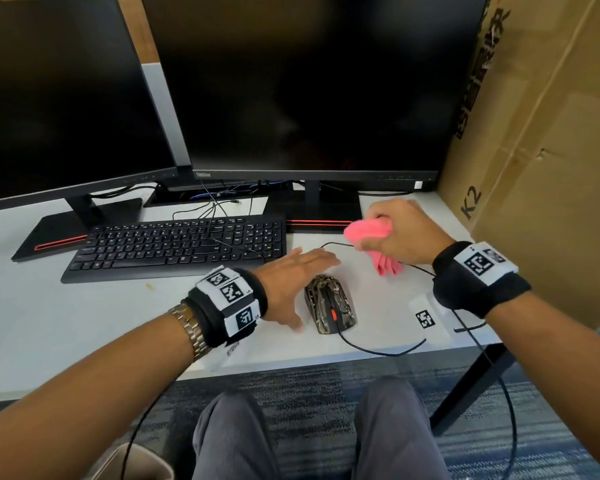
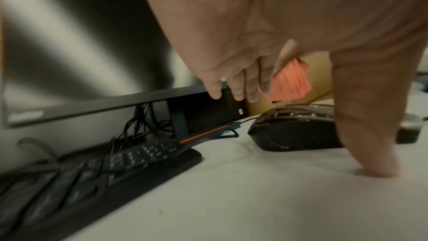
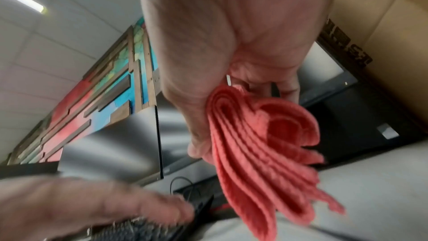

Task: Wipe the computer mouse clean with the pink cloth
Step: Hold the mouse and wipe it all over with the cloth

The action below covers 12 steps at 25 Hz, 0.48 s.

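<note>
Now the white desk (image 1: 84, 327) carries two dark monitors and a keyboard (image 1: 177, 247). Left hand (image 1: 291, 282) is flat, fingers straight, beside the mouse (image 1: 329, 308). Right hand (image 1: 400, 233) is raised behind the mouse, fingers curled around the pink cloth (image 1: 371, 237).

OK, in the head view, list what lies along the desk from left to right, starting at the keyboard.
keyboard → left hand → computer mouse → pink cloth held in the right hand → cardboard box
</note>
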### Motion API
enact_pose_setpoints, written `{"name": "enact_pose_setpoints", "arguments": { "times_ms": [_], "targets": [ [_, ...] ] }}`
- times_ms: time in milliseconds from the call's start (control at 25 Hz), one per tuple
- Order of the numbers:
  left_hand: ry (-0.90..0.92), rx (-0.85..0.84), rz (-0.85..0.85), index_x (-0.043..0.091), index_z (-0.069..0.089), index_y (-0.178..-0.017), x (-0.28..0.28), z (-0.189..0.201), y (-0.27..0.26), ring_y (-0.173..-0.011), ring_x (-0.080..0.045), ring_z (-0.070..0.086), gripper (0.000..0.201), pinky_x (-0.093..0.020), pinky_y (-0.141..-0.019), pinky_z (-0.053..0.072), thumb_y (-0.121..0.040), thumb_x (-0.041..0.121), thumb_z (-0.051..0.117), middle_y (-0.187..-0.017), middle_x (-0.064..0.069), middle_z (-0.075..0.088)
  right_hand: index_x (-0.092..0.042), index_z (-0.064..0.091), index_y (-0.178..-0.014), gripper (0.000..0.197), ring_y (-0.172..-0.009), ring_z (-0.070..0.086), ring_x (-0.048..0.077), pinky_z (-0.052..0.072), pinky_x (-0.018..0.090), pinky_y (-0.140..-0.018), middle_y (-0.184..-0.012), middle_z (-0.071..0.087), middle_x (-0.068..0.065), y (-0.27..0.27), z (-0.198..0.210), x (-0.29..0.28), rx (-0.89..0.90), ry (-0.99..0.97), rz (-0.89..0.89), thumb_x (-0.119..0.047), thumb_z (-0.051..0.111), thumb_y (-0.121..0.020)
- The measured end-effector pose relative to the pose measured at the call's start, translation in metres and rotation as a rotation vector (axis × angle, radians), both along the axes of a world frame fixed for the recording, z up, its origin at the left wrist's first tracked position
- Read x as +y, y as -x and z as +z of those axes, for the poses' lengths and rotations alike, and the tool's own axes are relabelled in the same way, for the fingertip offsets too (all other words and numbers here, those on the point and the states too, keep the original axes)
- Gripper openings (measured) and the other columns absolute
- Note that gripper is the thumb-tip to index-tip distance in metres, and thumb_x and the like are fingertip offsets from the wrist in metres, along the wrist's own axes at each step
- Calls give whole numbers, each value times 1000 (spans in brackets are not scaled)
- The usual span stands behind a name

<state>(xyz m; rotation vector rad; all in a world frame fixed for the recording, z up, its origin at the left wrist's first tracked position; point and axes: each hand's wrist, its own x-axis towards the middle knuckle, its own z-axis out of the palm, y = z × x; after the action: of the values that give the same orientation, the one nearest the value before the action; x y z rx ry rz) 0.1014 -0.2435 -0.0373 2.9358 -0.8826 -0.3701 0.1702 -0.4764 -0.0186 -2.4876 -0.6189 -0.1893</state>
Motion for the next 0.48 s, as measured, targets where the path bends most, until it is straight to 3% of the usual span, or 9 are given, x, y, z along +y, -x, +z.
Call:
{"name": "enact_pose_setpoints", "arguments": {
  "times_ms": [120,320,400,480],
  "targets": [
    [-149,-29,-135,21,10,-156,-10,7,-13,-151,-16,11,111,-36,-120,-5,-70,15,80,-163,-3,17,-16,67,-86,34,-89,58,24,46,32,-69,-86,64,0,5,33,-13,-95,-41,-45,-43,83,-72],
    [-203,-7,-191,24,17,-154,-28,10,-21,-137,-23,44,98,-38,-122,6,-74,15,74,-145,-2,50,-19,66,-83,37,-93,60,30,54,45,-77,-86,65,-4,22,65,-27,-166,-108,-41,-48,84,-69],
    [-167,6,-155,29,19,-152,-30,8,-23,-126,-25,52,98,-41,-120,23,-72,22,76,-133,0,59,-20,66,-83,38,-91,61,29,54,47,-77,-85,66,-5,28,71,-27,-185,-126,-26,-50,84,-68],
    [-90,31,-98,32,21,-150,-27,6,-23,-118,-23,54,99,-38,-102,45,-70,29,79,-127,2,61,-22,66,-82,42,-91,61,29,54,45,-75,-84,66,-7,32,74,-25,-187,-126,-12,-56,82,-64]
  ]
}}
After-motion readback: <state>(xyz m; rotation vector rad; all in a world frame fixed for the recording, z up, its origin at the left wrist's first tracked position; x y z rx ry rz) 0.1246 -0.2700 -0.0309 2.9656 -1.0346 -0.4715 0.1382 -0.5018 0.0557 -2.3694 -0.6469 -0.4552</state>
